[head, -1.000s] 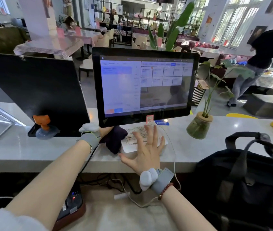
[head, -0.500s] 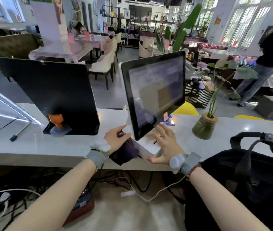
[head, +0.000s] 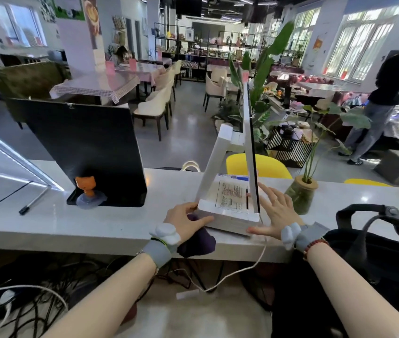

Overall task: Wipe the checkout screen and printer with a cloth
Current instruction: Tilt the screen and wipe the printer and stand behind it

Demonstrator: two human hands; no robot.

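The checkout screen [head: 250, 152] stands edge-on to me on the counter, its glass facing right and its white stand [head: 214, 167] on the left. The white base [head: 227, 213] carries a printed label. My left hand [head: 186, 222] presses on the base's near left corner with a dark purple cloth [head: 198, 242] bunched under the palm. At the base's right side, just below the screen's edge, my right hand [head: 275, 213] lies flat with fingers spread. I cannot make out a separate printer.
A black panel [head: 83, 152] with an orange figurine [head: 85, 185] stands left on the grey counter [head: 47, 225]. A potted plant [head: 300, 193] sits right of the screen, a black bag [head: 373, 252] at the near right. Cables hang below. A person stands far right.
The screen has swung from facing me to edge-on, its face turned right. Both hands stayed at its base, the left still on the cloth.
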